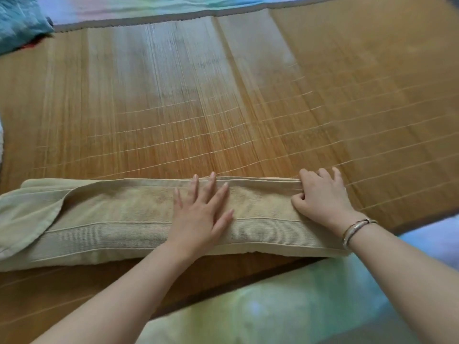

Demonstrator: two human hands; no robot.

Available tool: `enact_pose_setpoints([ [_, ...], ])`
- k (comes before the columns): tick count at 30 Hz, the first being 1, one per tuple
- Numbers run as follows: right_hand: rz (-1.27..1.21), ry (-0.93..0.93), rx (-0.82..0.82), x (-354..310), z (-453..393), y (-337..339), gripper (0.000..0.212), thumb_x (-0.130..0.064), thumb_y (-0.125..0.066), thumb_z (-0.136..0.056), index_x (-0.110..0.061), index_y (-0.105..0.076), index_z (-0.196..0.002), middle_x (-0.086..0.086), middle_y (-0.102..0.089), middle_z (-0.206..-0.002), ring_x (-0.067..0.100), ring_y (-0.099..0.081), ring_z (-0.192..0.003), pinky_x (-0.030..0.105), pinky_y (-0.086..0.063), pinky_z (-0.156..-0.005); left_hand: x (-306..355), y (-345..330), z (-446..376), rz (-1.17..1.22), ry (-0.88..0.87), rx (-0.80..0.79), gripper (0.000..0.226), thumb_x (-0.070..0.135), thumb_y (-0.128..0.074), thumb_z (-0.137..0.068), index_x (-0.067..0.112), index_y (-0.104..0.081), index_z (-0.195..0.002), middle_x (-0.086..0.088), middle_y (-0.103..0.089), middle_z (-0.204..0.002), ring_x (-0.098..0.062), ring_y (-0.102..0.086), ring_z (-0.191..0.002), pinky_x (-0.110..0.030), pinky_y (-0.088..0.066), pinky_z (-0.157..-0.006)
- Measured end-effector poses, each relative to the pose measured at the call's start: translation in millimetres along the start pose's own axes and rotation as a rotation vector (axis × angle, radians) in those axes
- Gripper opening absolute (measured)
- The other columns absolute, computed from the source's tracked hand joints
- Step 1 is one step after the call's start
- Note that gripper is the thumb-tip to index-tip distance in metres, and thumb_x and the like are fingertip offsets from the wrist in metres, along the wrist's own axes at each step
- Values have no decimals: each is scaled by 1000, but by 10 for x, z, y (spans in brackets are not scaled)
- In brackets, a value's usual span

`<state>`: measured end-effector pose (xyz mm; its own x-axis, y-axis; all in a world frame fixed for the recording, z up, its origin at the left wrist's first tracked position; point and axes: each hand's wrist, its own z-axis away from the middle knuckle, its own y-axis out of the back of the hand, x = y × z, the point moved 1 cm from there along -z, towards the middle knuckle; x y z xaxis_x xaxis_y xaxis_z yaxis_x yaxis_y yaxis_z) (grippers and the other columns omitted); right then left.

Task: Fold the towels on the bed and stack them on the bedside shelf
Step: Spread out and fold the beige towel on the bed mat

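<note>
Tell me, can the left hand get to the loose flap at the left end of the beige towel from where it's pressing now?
Probably yes. The left hand lies flat on the middle of the towel, and nothing sits on the towel between it and the turned-over flap. The right hand pinches the other end.

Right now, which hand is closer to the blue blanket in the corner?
Left. The left hand presses flat mid-towel; the right hand pinches its far end, farther from the blue blanket.
</note>
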<state>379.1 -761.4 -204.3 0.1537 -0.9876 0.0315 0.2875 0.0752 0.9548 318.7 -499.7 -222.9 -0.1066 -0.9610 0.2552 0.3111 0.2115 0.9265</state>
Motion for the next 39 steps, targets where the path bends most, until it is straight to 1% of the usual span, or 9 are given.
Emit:
enact_pose_setpoints([
  [8, -329, -389, 120, 330, 231, -151, 78, -68, -50, -81, -11, -31, -131, 12, -36, -132, 31, -36, -123, 47, -34, -104, 80, -272, -152, -55, 94, -117, 69, 75, 8, -79, 47, 33, -137, 15, 41, -147, -23, 40, -136, -59, 20, -110],
  [13, -793, -663, -140, 375, 410, -236, 92, -76, -55, -71, -8, -30, -126, 13, -49, -126, 33, -53, -112, 42, -47, -87, 211, -298, -130, -105, 145, -87, 66, 66, -2, -90, 41, 29, -142, 9, 38, -150, -28, 37, -137, -57, 15, -113],
  [16, -901, -697, -270, 402, 496, -284, 105, -85, -56, -57, -5, -48, -125, 9, -61, -119, 30, -59, -106, 38, -50, -85, 464, -291, -78, -14, 182, -34, 59, 50, -15, -99, 37, 13, -149, 6, 26, -156, -29, 27, -142, -55, 8, -116],
  [21, -1614, -685, -489, 473, 696, -113, 49, -37, -72, -79, -6, -63, -116, 12, -73, -101, 26, -68, -95, 36, -54, -83, 774, -317, 89, 170, 132, -97, 63, 70, -15, -88, 52, 7, -145, 8, 27, -153, -26, 26, -143, -58, 15, -110],
  [27, -1938, -450, -454, 416, 750, 503, 48, -31, -66, -79, 2, -62, -113, 21, -67, -100, 33, -65, -91, 42, -52, -84, 1376, -235, -69, 513, 93, -402, 62, 73, -14, -86, 55, -2, -144, 2, 27, -156, -28, 30, -141, -63, 20, -105],
  [29, -1963, -419, -493, 376, 740, 743, 46, -32, -68, -73, 5, -64, -101, 21, -62, -92, 33, -62, -87, 42, -49, -85, 1625, -133, -64, 806, -25, -460, 57, 66, -16, -92, 50, -9, -146, 2, 6, -161, -24, 11, -147, -62, 4, -114],
  [32, -1910, -422, -406, 295, 711, 1030, 23, -26, -58, -84, -4, -63, -91, 14, -62, -80, 26, -62, -76, 35, -51, -73, 1720, 68, 94, 1386, -70, -475, 51, 63, -25, -94, 41, -45, -135, 14, -47, -142, -1, -42, -131, -30, -34, -112],
  [36, -1806, -387, -449, -99, 694, 1062, 22, -24, -61, -85, -7, -58, -99, 13, -57, -82, 26, -57, -80, 35, -48, -73, 1195, 161, 285, 1272, 37, -201, 27, 36, -51, -96, 23, -68, -113, 13, -70, -110, 5, -61, -103, -19, -45, -93],
  [39, -1727, -396, -494, -545, 668, 1004, 19, -25, -62, -84, -11, -57, -96, 10, -56, -80, 23, -56, -76, 35, -46, -73, 423, 210, 509, 852, 83, 93, 15, 25, -58, -92, 27, -69, -103, 18, -67, -101, 6, -59, -97, -16, -45, -86],
])
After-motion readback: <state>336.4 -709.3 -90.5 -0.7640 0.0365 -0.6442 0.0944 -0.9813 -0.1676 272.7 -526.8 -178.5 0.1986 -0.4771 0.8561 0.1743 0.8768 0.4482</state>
